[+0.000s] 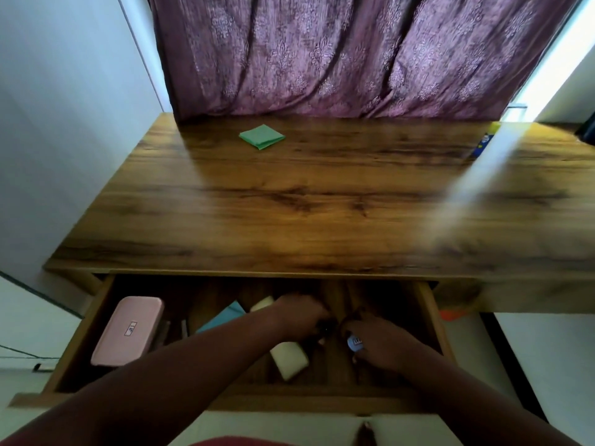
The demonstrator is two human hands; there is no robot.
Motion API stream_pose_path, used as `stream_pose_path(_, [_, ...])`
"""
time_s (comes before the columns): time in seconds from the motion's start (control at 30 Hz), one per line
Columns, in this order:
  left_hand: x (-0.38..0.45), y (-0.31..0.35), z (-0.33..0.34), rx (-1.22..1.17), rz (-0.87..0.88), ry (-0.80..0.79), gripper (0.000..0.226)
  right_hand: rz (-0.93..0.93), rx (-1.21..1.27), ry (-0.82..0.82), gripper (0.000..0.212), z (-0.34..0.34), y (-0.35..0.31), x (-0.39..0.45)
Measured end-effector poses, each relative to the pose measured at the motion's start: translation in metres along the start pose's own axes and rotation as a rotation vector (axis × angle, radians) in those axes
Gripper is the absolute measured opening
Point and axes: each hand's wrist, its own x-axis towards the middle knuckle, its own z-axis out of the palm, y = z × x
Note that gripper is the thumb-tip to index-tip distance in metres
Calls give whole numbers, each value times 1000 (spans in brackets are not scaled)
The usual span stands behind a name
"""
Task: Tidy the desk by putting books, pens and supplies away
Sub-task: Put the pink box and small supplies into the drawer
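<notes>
I have both hands down in the open drawer (428,313), stowing supplies. Left hand (302,313) curls on something small and dark; right hand (380,346) grips a blue thing (354,343). Green pad (262,136) sits far on the desk (289,201), still to stow.

In the open drawer (428,320) lie a pink case (127,331), a white eraser (289,360) and a teal notebook (222,317).

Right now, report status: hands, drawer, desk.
Both hands in open drawer; left hand on something dark, right hand holds small blue item. Green cloth on desk.
</notes>
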Motion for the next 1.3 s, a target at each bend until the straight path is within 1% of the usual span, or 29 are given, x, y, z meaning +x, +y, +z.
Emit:
stream_pose_path(0.23, [1,-15,16,-2,-7,-44,45,-18,5,-1,55,1,1,3])
stream_pose_path(0.33, [-4,-6,7,-24,15,-22,46,-26,-7,23,55,-7,-1,-5])
stream_pose_path(0.43, [-10,13,-16,-109,106,66,41,-30,-25,128,39,-32,-3,-20])
stream_pose_path(0.47, [-10,20,-28,-135,156,102,42,-31,-33,183,37,-43,-1,-24])
stream_pose_path(0.53, [-5,32,-57,-155,247,194,49,-16,-14,309,42,-67,8,-31])
stream_pose_path(0.57, [-1,37,-74,-145,278,246,48,-18,-21,358,42,-80,14,-36])
stream_pose_path(0.63, [17,46,-108,-60,307,355,46,-39,-117,440,40,-108,31,-44])
stream_pose_path(0.7, [41,51,-134,52,249,415,47,40,-65,554,32,-135,46,-49])
stream_pose_path(0.77, [72,53,-160,133,180,461,50,105,-4,678,31,-163,69,-48])
stream_pose_path(0.83, [104,56,-180,190,125,461,57,148,-1,748,31,-187,101,-36])
stream_pose_path(0.9, [139,58,-187,235,52,435,63,170,8,828,35,-211,136,-22])
stream_pose_path(0.97, [172,58,-183,249,-33,398,70,204,-12,938,44,-233,177,-5])
stream_pose_path(1.03, [199,53,-178,237,-125,359,77,249,-53,1015,53,-254,217,14])
stream_pose_path(1.13, [237,42,-173,191,-244,300,88,315,-131,1054,65,-280,278,46])
stream_pose_path(1.2, [256,35,-172,134,-299,333,108,317,-155,1056,72,-290,309,67])
stream_pose_path(1.23, [266,32,-172,93,-325,355,110,320,-153,1055,75,-294,322,77])
stream_pose_path(1.3, [283,27,-173,23,-385,385,100,308,-148,1054,79,-300,345,100])
